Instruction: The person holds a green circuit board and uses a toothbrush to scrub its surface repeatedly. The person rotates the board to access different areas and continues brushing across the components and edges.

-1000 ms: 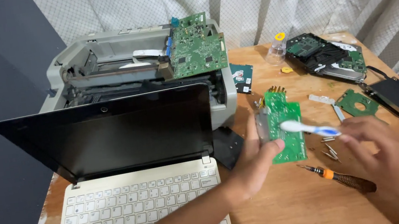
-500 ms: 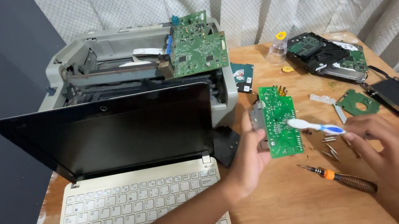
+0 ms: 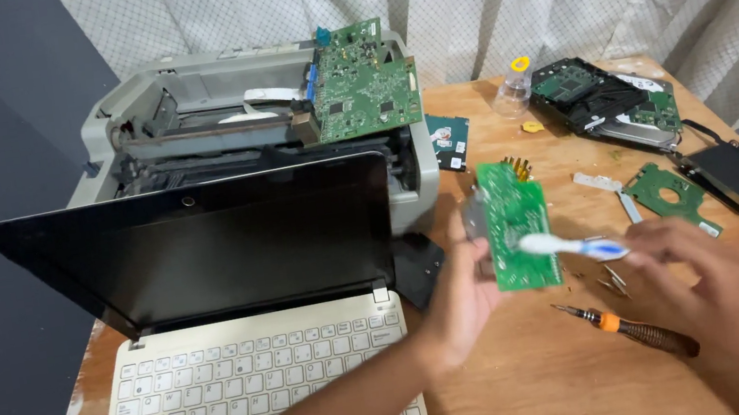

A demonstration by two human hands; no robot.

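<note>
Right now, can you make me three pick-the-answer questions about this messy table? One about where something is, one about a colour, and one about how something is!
1. Where does the screwdriver lie?
A. on the wooden table
B. on the laptop keys
C. inside the printer

2. What colour is the board in the left hand?
A. red
B. green
C. yellow

3. How is the laptop?
A. lid shut
B. lid open, screen dark
C. lid open, screen lit

Answers: 1 A, it rests on bare wood by the right hand. 2 B, the board being rubbed with the toothbrush is green. 3 B, the screen stands up and is black.
</note>
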